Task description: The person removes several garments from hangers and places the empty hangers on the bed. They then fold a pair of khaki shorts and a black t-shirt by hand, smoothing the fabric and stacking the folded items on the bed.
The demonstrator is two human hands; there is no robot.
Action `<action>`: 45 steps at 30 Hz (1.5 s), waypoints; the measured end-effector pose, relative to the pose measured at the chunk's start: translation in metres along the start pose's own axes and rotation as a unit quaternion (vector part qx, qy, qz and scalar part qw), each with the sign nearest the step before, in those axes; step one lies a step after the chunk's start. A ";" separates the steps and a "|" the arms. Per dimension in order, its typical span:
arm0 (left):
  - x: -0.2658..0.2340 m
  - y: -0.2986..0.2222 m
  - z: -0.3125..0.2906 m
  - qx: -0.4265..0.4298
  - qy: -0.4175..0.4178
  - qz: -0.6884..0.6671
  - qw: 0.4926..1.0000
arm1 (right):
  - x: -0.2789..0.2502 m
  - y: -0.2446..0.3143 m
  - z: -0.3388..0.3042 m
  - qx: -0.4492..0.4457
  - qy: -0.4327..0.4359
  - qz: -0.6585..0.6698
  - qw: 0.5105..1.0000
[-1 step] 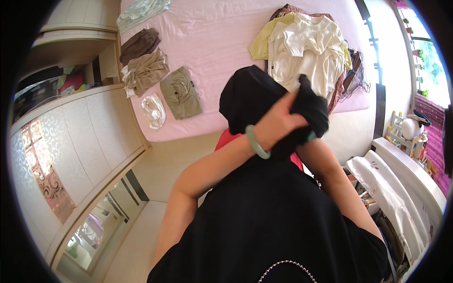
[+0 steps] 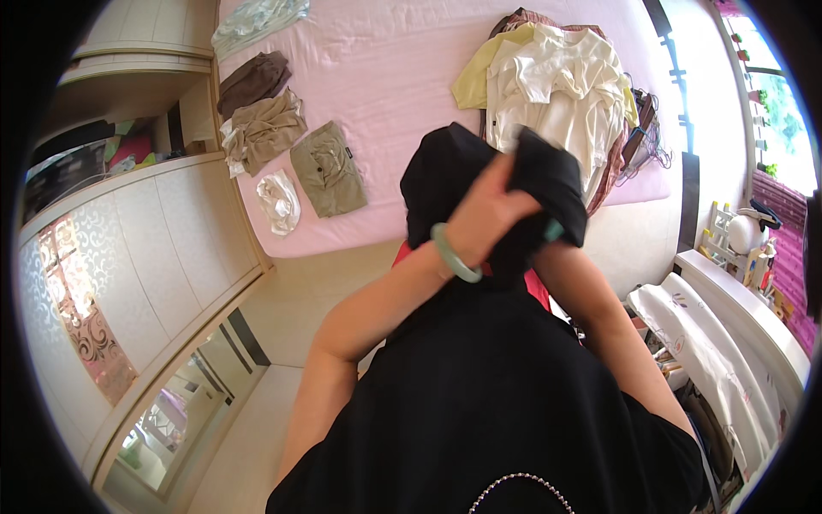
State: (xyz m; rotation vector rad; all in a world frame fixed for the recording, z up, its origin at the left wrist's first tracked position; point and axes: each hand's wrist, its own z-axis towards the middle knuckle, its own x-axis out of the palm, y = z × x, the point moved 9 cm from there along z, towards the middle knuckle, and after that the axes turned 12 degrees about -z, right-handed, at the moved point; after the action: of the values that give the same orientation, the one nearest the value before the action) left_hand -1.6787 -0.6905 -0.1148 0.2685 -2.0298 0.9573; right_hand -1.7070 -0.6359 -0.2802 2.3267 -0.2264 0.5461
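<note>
I hold a bunched black garment (image 2: pixel 445 176) in front of my body, above the near edge of the bed. My left hand (image 2: pixel 488 218), a pale green bangle (image 2: pixel 455 254) at its wrist, is closed on the cloth. The fingers are partly blurred and partly covered by fabric. Of my right hand, only the wrist end (image 2: pixel 561 255) shows below the cloth; its fingers are hidden inside or behind the folds. A small green patch (image 2: pixel 555 230) shows beside that wrist. The garment's exact kind cannot be made out.
Olive folded trousers (image 2: pixel 330 171), a white bundle (image 2: pixel 278 203), a tan garment (image 2: pixel 264 128) and a dark brown one (image 2: pixel 254 83) lie on the pink bed (image 2: pixel 377 77). Pale tops (image 2: pixel 556 77) are piled at right near hangers (image 2: pixel 642 137). A cabinet (image 2: pixel 163 231) stands at left.
My left hand has shifted slightly to the left and the cloth has swung with it. The upper right fold of the garment has opened out wider.
</note>
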 end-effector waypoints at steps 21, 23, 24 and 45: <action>-0.186 0.022 -0.058 -0.156 -0.166 0.020 0.973 | 0.127 0.169 -0.124 -0.520 -0.144 -0.642 0.545; -0.155 0.005 -0.031 -0.079 -0.123 -0.104 0.984 | 0.141 0.154 -0.127 -0.520 -0.110 -0.657 0.534; -0.159 -0.002 -0.025 -0.041 -0.132 -0.097 0.986 | 0.147 0.146 -0.129 -0.520 -0.093 -0.663 0.530; -0.129 -0.035 -0.028 0.062 0.028 -0.329 0.942 | 0.028 0.047 -0.039 0.073 -0.100 -0.104 0.987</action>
State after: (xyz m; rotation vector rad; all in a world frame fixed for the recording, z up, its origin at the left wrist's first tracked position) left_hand -1.5649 -0.7138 -0.1866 0.9129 -1.6471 0.6504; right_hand -1.7093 -0.6426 -0.2134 2.5107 -0.0364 0.2323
